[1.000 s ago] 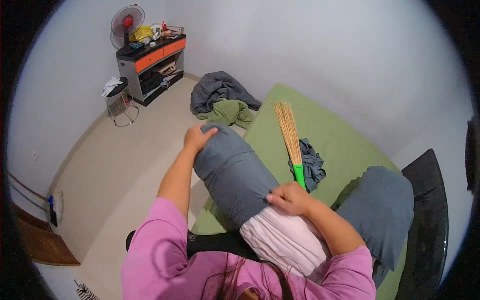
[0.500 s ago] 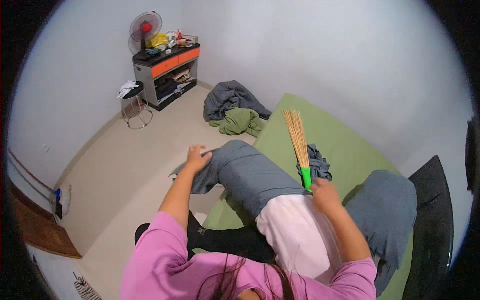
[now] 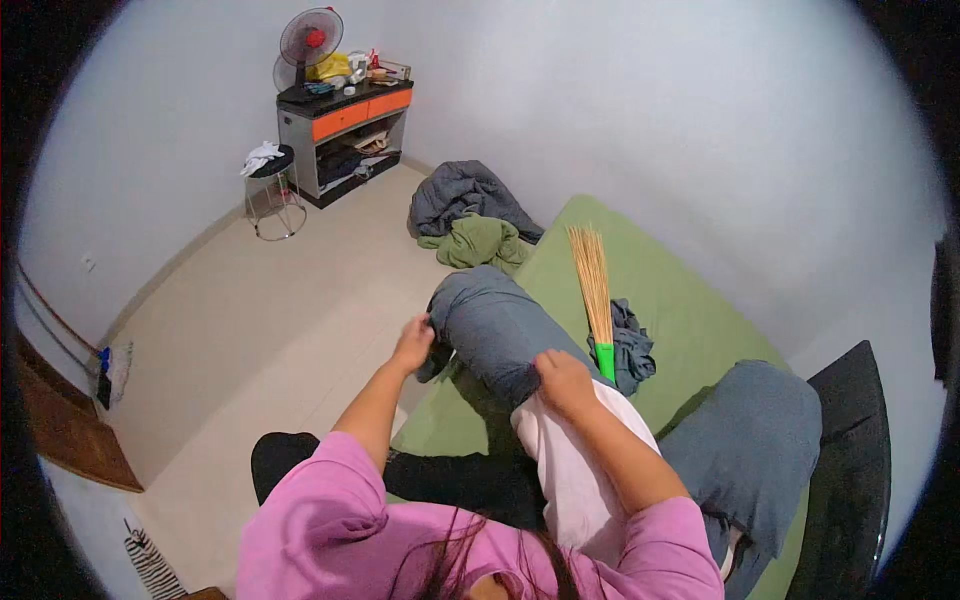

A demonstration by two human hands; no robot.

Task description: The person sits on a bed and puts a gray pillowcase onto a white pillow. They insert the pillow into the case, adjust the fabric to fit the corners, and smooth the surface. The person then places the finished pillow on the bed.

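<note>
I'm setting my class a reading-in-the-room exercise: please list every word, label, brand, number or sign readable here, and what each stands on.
None: no text can be read in this view.
Too small and blurred to tell: any print on the small items atop the cabinet.
No lettering is visible on the gray cover, pale pink bolster or broom.

**Wall-side edge passable, near side blocked**

From here: bare strip along the mattress's (image 3: pixel 700 330) wall-side edge, foot corner to grey pillow (image 3: pixel 745 435). Broom (image 3: pixel 592 285) and crumpled cloth (image 3: pixel 634 352) obstruct mid-mattress. Long half-covered pillow (image 3: pixel 505 325) screens both from the person; gap tight at broom handle, wider at bristle tips. Headboard (image 3: pixel 855 450) closes the head end.
</note>
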